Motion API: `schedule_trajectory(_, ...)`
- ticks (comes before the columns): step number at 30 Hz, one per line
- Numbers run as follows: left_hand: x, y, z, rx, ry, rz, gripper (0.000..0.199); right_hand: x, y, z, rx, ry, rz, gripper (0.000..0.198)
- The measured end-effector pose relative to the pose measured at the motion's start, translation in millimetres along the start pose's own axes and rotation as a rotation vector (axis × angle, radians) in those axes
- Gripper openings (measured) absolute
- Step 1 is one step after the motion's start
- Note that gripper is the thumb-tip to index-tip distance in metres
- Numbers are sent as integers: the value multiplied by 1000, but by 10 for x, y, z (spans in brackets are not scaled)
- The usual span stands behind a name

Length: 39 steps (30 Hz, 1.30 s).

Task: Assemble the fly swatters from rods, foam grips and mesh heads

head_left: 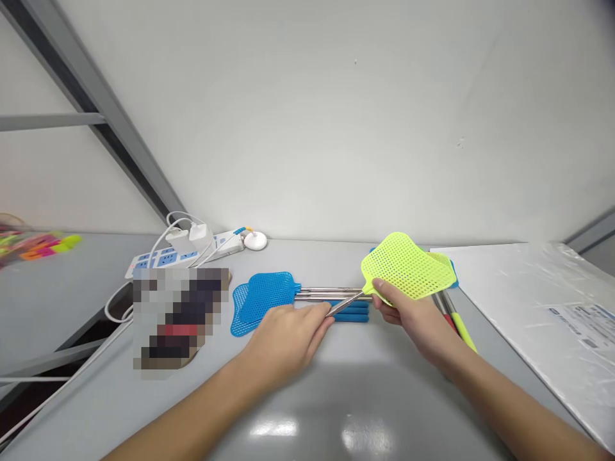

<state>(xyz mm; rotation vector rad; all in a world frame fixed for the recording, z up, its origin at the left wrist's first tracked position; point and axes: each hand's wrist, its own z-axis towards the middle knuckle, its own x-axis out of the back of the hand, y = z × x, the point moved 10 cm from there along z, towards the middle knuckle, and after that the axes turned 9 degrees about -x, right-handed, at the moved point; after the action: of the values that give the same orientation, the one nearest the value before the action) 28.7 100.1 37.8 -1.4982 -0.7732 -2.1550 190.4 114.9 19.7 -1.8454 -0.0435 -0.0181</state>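
A yellow-green fly swatter [403, 266] with a perforated head and thin metal shaft is held between both hands above the grey table. My right hand [396, 304] pinches it at the neck, where head meets shaft. Farther down, my left hand [293, 330] is closed around the shaft; its handle is hidden by that hand. Behind and below lies a stack of blue fly swatters [269, 298], heads to the left, with metal shafts and blue grips [353, 312] pointing right. Beyond my right hand, more swatters show a red grip and a yellow-green grip [464, 333].
At the left stands a white power strip [168, 256] with plugged-in chargers and cables, beside a round white device [255, 241]. A blurred-out pixelated item [180, 320] lies in front. A plastic-wrapped white package [542, 294] covers the right side. Colourful items [43, 246] sit far left.
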Motion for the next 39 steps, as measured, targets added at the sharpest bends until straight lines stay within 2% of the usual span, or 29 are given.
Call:
schedule_trajectory(2,77,89,-10,-76,63,171,27,-35,-8,-4,22,-15,19,40)
schedule_trajectory(5,151,177,-40,-151,140,266,25,-65,-17,-11,73,-32,6,43)
schedule_trajectory(8,142,184,-63,-169,147,232,23,-58,-12,-23,112,-23,-70,43)
schedule_trajectory(11,89,153,-70,-148,108,80,23,-51,-53,-60,170,2,-169,42)
schedule_trajectory(15,34,104,-71,-62,42,-198,27,-131,-122,-127,223,-38,-224,40)
schedule_trajectory(20,-41,90,-84,62,-5,-603,30,-120,-181,-171,253,-49,-246,38)
schedule_trajectory(22,-175,90,-108,156,-60,-868,32,-118,-196,-169,265,-89,-242,38)
schedule_trajectory(25,-414,202,-159,277,-178,-1380,35,-139,-175,-133,249,-177,-176,37)
schedule_trajectory(27,-495,306,-181,303,-261,-1673,35,-188,-133,-103,230,-234,-143,39)
schedule_trajectory(29,-530,348,-203,325,-338,-1846,34,-246,-92,-86,228,-248,-136,43)
schedule_trajectory(31,-539,301,-210,362,-363,-1885,34,-278,-78,-96,258,-195,-138,43)
schedule_trajectory(35,-519,228,-191,387,-374,-1756,38,-367,-48,-197,293,-112,-99,26)
schedule_trajectory(39,-512,313,-193,374,-442,-1690,38,-345,21,-246,242,-14,-72,32)
